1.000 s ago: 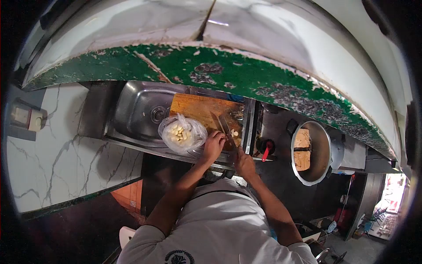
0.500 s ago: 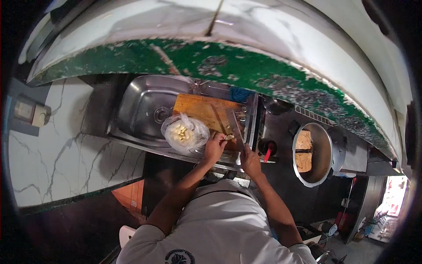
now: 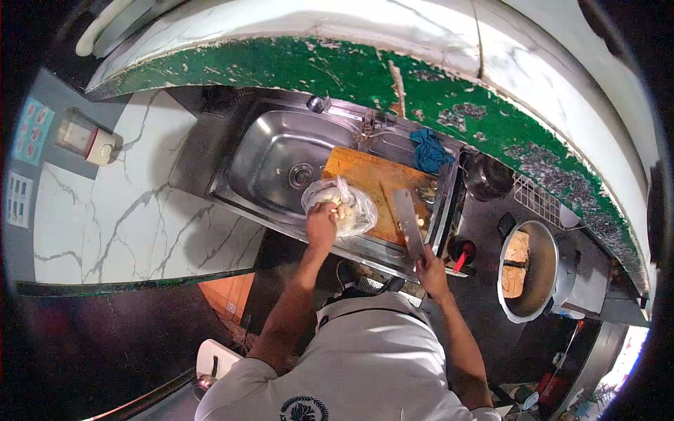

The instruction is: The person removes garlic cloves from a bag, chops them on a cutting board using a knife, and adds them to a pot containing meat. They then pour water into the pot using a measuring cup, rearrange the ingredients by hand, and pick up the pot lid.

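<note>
A clear plastic bag [image 3: 360,219] of pale peeled cloves, which look like garlic [image 3: 344,211], rests at the left side of a wooden cutting board [image 3: 365,175]. My left hand [image 3: 321,224] reaches into the bag's opening, its fingers drawn together at the cloves; whatever is between the fingertips is hidden. On the right, my right hand [image 3: 432,272] grips the handle of a broad-bladed kitchen knife [image 3: 407,219], the blade slanting up over the board's right part. Small pale bits [image 3: 420,221] lie on the board beside the blade.
The board spans part of a steel sink [image 3: 270,151]. A blue cloth [image 3: 430,151] lies behind it. Right of the sink stand a dark container with a red handle [image 3: 460,262], a dark pan [image 3: 488,175] and a large pot [image 3: 540,274]. A green-edged ledge [image 3: 281,64] overhangs the back.
My left hand has moved left from the board to the cloves in the bag. My right hand has drawn the knife aside, its broad face now showing. The camera view has shifted.
</note>
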Action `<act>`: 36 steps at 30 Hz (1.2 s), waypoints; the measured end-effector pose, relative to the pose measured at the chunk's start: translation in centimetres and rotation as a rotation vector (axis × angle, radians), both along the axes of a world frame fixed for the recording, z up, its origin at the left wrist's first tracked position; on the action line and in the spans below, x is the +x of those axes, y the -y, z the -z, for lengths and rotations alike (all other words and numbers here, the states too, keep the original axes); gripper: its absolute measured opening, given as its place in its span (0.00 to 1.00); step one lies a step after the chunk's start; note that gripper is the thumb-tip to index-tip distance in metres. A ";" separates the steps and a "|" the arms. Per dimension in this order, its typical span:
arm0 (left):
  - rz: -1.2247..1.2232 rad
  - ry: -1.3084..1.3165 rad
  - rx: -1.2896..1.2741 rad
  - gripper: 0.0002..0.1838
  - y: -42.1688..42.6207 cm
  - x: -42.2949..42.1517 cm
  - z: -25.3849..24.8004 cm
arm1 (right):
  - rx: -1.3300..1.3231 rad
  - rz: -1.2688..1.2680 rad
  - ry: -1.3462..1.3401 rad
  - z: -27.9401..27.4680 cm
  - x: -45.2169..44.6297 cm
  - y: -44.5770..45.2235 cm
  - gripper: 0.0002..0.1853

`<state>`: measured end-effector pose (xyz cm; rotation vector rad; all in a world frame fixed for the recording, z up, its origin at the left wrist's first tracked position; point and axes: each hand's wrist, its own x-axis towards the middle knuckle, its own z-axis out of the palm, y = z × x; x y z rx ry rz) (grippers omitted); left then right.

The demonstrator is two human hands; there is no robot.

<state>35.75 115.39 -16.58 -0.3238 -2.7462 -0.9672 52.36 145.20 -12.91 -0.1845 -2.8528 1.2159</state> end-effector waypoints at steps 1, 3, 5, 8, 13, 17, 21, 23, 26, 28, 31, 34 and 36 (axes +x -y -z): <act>0.045 0.020 -0.046 0.13 0.6 -0.4 0.5 | -0.009 -0.002 0.041 0.9 0.2 -0.1 0.14; 0.128 0.024 -0.101 0.15 0.6 -0.7 -0.5 | -0.026 -0.013 0.124 1.4 0.2 0.1 0.13; 0.204 -0.011 -0.121 0.18 0.0 -0.7 -2.3 | 0.025 -0.007 0.179 1.2 0.0 0.2 0.14; 0.260 0.054 -0.080 0.21 0.0 -1.0 -1.3 | 0.089 0.023 0.170 1.9 -0.7 0.3 0.14; 0.265 0.048 -0.064 0.18 -0.8 -1.0 -0.6 | 0.115 0.061 0.154 2.6 -0.8 0.4 0.12; 0.178 0.257 0.040 0.14 -1.1 -0.8 -1.5 | 0.123 0.033 0.161 1.6 -0.8 1.5 0.11; 0.013 0.093 0.055 0.12 -0.9 -0.6 -2.8 | 0.149 0.047 0.164 2.2 -0.5 1.6 0.13; 0.041 0.001 0.119 0.13 -0.4 -0.9 -2.1 | 0.132 0.034 0.136 1.6 -0.6 2.2 0.12; 0.136 -0.046 0.213 0.14 0.7 -1.7 1.2 | 0.151 -0.008 0.091 3.9 0.1 1.8 0.12; 0.052 0.204 0.331 0.13 1.0 -1.7 1.3 | 0.136 -0.012 0.149 3.1 0.2 1.6 0.12; -0.096 0.381 0.507 0.11 0.5 -1.3 -2.8 | 0.146 -0.007 0.100 3.9 0.0 0.7 0.11; -0.166 0.174 0.446 0.11 1.2 -1.5 -3.7 | 0.198 0.042 0.073 4.4 -0.9 -0.4 0.11; -0.086 0.040 0.590 0.10 0.1 -1.7 -3.5 | 0.165 0.042 0.079 3.7 -1.5 -0.8 0.11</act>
